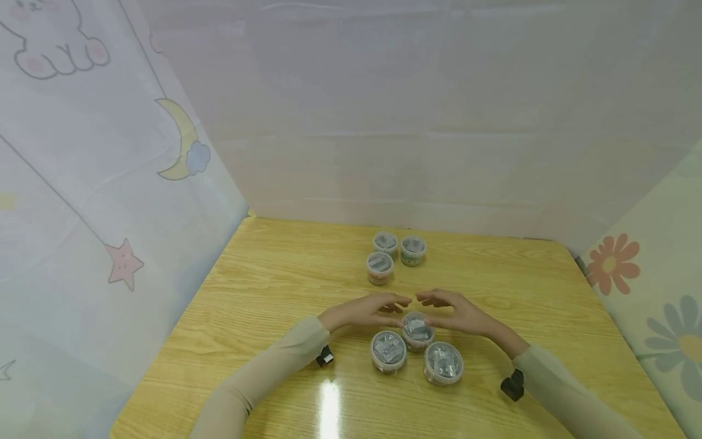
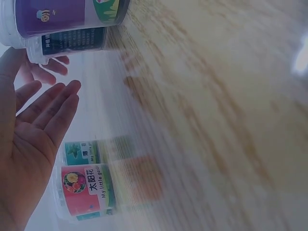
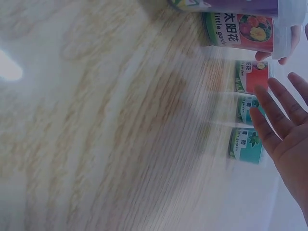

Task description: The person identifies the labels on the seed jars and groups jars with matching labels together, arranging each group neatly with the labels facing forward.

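Observation:
Both hands reach in from the sides toward a clear-lidded tub [image 1: 418, 329] with a red flower label [image 3: 243, 30]. My left hand [image 1: 368, 310] is left of it, fingers extended and thumb beside the lid's rim. From the right comes my right hand [image 1: 459, 312], its thumb overlapping the lid in the head view. The fingers of both hands point at each other just beyond this tub. Nearer the body stand two more lidded tubs, one at left [image 1: 388, 352] and one at right [image 1: 443, 363]. A purple label [image 2: 53, 17] shows on a tub in the left wrist view.
Farther back on the wooden table [image 1: 285, 262] stand three similar tubs: a red-labelled one [image 1: 379, 269] in front, and two teal-labelled ones, left [image 1: 386, 243] and right [image 1: 413, 251]. A pale sheet wall [image 1: 351, 122] rises behind, with patterned sheets at both sides.

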`<state>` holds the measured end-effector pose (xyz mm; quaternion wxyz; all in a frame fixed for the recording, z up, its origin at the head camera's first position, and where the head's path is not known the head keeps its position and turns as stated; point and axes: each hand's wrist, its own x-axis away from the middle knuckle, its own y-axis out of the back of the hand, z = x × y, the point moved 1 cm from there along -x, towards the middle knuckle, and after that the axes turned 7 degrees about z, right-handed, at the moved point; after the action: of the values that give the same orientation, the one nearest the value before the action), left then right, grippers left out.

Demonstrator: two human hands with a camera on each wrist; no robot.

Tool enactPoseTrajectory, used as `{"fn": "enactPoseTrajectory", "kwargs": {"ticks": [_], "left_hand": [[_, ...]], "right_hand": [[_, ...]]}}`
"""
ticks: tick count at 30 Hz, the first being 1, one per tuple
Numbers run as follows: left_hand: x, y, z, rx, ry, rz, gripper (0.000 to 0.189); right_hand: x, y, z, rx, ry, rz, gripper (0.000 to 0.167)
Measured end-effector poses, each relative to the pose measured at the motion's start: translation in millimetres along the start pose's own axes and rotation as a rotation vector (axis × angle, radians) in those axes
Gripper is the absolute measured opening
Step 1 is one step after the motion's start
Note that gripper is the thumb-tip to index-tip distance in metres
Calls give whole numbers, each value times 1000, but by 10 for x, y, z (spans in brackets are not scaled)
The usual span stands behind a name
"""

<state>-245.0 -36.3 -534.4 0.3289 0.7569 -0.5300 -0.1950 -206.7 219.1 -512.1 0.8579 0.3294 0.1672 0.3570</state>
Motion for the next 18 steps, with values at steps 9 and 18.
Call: {"fn": "enactPoseTrajectory", "kwargs": {"ticks": [9, 18], "left_hand": [[3, -37, 11, 15, 4, 18, 62], [18, -32, -21, 10, 5, 28, 61]], "right_hand": [[64, -15, -5, 0, 4, 27, 55], [108, -35, -30, -4, 3, 58, 57]]}}
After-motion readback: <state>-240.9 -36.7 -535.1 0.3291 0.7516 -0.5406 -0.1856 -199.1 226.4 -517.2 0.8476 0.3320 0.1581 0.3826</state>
